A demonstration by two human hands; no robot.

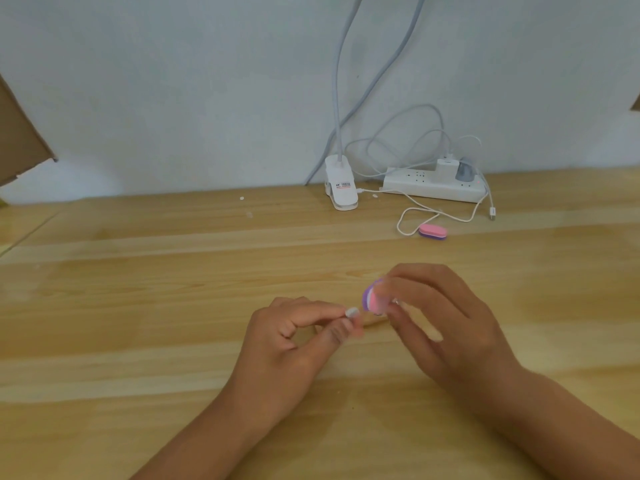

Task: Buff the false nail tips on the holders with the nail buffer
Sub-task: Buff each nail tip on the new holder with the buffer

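I am looking down on a pale, smooth-grained wooden table [138,341] with a white plastic power strip [433,188] lying at its back edge. My right hand [450,327] is holding a rounded foam nail buffer [372,299], layered purple, white and pink, in a curled grip. My left hand [294,344] is pinching a small glossy white false nail tip [352,312] just beside it. Blur is hiding whether they touch.

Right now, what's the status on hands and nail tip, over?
Left hand pinches nail tip. Right hand grips nail buffer, close beside tip; contact unclear from blur. Second buffer lies far back on table, not in the way.
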